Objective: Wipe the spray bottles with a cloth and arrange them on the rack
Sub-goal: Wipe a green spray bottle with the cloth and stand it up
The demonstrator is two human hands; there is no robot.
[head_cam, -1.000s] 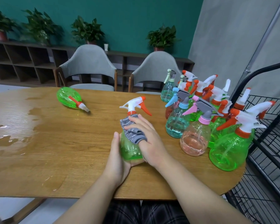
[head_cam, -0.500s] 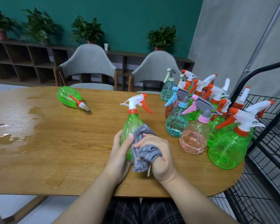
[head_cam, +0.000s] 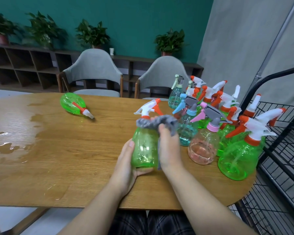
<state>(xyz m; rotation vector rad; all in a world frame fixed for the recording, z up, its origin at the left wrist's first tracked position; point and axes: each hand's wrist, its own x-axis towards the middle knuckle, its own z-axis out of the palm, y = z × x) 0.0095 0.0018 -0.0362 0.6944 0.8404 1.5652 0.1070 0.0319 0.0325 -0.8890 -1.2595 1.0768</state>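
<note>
Head view: the green spray bottle (head_cam: 143, 150) stands upright near the front edge of the wooden table (head_cam: 66, 158), caught between both hands. The left hand (head_cam: 126, 168) cups its base, thumb up the side. The right hand (head_cam: 168, 150) grips a grey cloth (head_cam: 157, 122) draped round the bottle's shoulder. More spray bottles (head_cam: 210, 119) crowd just to the right, beside the black wire rack (head_cam: 282, 158).
</note>
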